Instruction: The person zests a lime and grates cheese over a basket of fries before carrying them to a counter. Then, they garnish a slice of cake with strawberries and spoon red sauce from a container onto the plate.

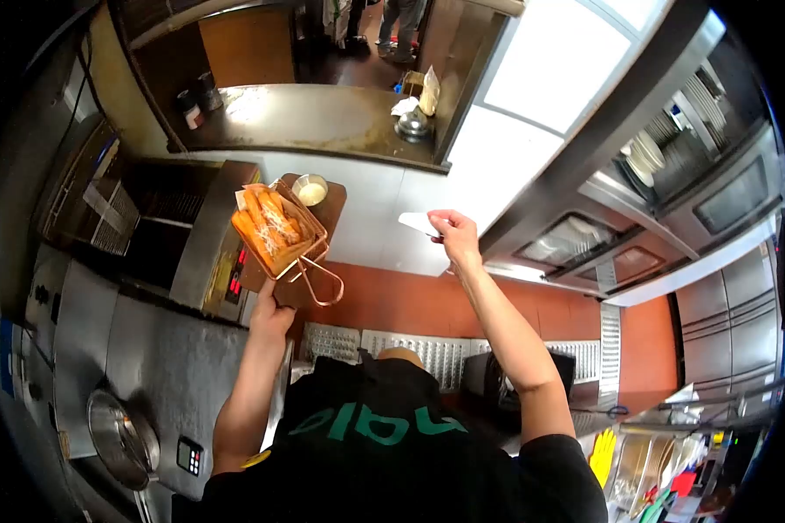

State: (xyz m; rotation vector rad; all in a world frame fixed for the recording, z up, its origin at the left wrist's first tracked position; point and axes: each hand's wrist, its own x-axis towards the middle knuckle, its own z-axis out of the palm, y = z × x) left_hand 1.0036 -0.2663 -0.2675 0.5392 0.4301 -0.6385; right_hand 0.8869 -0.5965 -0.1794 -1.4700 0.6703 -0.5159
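Note:
My left hand (273,315) is closed on the near edge of a brown serving board (330,212), with part of the fingers hidden beneath it. On the board stands a copper-coloured wire basket (316,247) lined with paper, its looped handle pointing toward me. Thick golden fried sticks (266,225) topped with pale shreds fill it. A small glass cup of creamy sauce (310,189) is beside the basket on the same board. Out in front, my right hand (455,237) pinches a white paper slip (417,223) between thumb and fingers, apart from the board.
Fryers (161,205) and a steel counter (161,349) with a strainer (122,440) and digital scale (189,455) are at left. Ahead is a pass-through counter (323,113) with a metal dome (412,125); people's legs show beyond. Dish cabinets (619,231) line the right.

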